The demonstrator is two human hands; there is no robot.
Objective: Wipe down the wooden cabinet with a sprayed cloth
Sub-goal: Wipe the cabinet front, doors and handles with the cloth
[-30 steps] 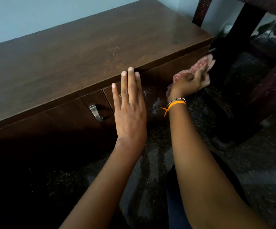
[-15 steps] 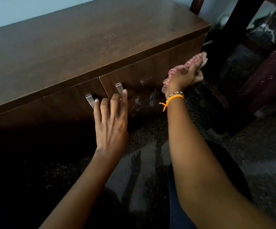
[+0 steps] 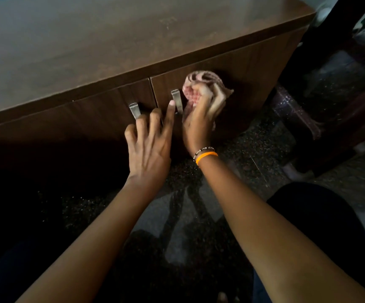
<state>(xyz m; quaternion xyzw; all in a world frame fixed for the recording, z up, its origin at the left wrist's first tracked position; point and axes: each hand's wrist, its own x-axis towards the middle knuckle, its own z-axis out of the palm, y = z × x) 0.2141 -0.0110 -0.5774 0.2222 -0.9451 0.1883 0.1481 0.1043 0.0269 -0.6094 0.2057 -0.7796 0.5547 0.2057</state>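
a: where is your right hand (image 3: pixel 201 119)?

b: it's bunched around the pink checked cloth (image 3: pixel 195 84), fingers curled tight on it, pressing it against the right door of the wooden cabinet (image 3: pixel 89 51), just right of that door's metal handle (image 3: pixel 176 101).

a: and your left hand (image 3: pixel 150 145)?

b: it's spread open and grips nothing. my fingertips (image 3: pixel 172 104) lie on the door fronts between the 2 handles, my index tip just beside the right one, the left handle (image 3: pixel 135 110) just past my middle fingers.

a: anything on your wrist?

b: an orange band (image 3: pixel 206 156) and a beaded bracelet (image 3: pixel 203 149), on the right.
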